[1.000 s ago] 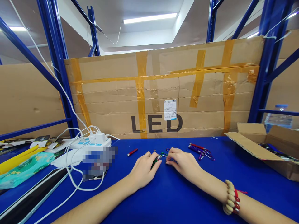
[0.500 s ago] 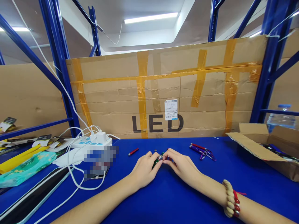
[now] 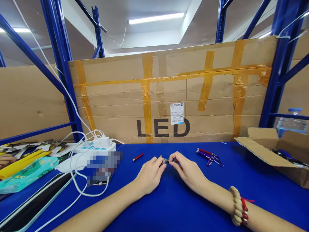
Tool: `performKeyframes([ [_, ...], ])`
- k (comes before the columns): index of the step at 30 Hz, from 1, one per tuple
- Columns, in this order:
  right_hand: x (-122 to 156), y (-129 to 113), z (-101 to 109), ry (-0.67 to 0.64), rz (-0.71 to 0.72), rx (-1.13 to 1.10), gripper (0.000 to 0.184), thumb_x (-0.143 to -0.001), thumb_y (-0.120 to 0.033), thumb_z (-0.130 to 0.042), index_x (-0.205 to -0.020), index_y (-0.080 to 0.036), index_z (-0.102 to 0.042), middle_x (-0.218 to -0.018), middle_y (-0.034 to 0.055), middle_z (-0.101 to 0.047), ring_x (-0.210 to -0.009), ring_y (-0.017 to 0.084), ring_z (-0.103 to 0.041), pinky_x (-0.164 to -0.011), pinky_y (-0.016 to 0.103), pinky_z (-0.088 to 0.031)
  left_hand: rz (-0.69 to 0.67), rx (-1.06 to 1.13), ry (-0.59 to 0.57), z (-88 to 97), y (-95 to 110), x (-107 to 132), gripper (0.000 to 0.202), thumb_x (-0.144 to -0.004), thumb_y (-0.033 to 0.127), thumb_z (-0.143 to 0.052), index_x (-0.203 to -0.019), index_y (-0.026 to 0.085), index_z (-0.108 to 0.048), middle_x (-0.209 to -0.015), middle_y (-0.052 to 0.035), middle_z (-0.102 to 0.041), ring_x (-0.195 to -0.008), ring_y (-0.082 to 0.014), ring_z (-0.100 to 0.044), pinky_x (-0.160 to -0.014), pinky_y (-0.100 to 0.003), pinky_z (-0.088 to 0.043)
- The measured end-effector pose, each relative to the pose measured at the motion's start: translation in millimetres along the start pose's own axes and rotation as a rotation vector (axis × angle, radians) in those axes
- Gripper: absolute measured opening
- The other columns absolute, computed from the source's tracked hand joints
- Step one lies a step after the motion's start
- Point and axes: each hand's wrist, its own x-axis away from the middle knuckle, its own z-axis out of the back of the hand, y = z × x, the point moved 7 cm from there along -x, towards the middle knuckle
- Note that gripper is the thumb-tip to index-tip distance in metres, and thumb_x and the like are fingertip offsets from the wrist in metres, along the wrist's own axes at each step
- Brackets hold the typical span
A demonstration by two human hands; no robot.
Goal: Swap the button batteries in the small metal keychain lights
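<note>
My left hand [image 3: 150, 174] is closed around a small tube with a silver end [image 3: 165, 160], most of it hidden by the fingers. My right hand [image 3: 187, 167] pinches a tiny dark and green piece [image 3: 168, 159] right at that silver end; its kind is too small to tell. Just beyond the left fingertips a small round metal piece [image 3: 160, 156] lies on the blue tabletop [image 3: 166, 206]. Off to the left of my hands is a short red tube [image 3: 138, 157]. To the right lie red and purple tubes [image 3: 209, 156] with purple clips.
A white power strip [image 3: 94, 147] with looping white cables lies left, near a dark flat device [image 3: 36, 203] and yellow rolls [image 3: 26, 162]. Another person's hand [image 3: 6, 159] shows at the left edge. An open cardboard box [image 3: 277, 151] stands right; a large LED carton [image 3: 116, 103] closes the back.
My right hand has drawn slightly away from the left, and the green body in the left hand is now mostly covered. Another person's hand has appeared at the far left.
</note>
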Motion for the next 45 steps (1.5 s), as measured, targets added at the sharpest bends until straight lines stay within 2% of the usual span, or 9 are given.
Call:
performKeyframes([
  [6,0.1,0.6,2.7,0.039,-0.005,-0.039,0.009,-0.089,-0.025,-0.034,-0.085,-0.024,-0.042,-0.077,-0.0027,-0.055,-0.062,0.012,-0.051,-0.061,0.025,-0.041,-0.024,-0.030,0.004,-0.1,1.6,1.3,0.022,-0.093,0.029,-0.029,-0.087,0.020,-0.048,-0.078,-0.0007,-0.050,-0.074,-0.0165,-0.051,-0.066,-0.027,-0.041],
  [14,0.6,-2.5,1.6,0.020,0.004,-0.034,0.011,-0.089,-0.026,-0.033,-0.083,-0.024,-0.041,-0.075,-0.0034,-0.053,-0.061,0.012,-0.049,-0.060,0.024,-0.040,-0.041,-0.048,-0.014,-0.1,4.2,1.9,0.023,-0.093,0.030,-0.030,-0.088,0.020,-0.050,-0.079,-0.0011,-0.051,-0.074,-0.0160,-0.051,-0.067,-0.027,-0.042],
  [27,0.6,1.4,-1.7,0.002,-0.025,-0.082,0.011,-0.088,-0.034,-0.042,-0.084,-0.024,-0.043,-0.080,-0.0029,-0.057,-0.068,0.012,-0.054,-0.063,0.025,-0.042,-0.076,-0.057,-0.026,-1.7,6.3,1.5,0.025,-0.093,0.030,-0.028,-0.088,0.019,-0.050,-0.078,-0.0018,-0.051,-0.074,-0.0164,-0.051,-0.066,-0.028,-0.042],
  [45,1.2,-4.7,-0.2,0.002,-0.023,-0.059,0.016,-0.089,-0.036,-0.038,-0.084,-0.023,-0.044,-0.077,-0.0029,-0.058,-0.063,0.011,-0.054,-0.059,0.024,-0.042,-0.083,-0.047,-0.031,-1.9,5.5,2.2,0.026,-0.093,0.031,-0.027,-0.090,0.020,-0.051,-0.077,-0.0018,-0.050,-0.072,-0.0163,-0.050,-0.066,-0.028,-0.042],
])
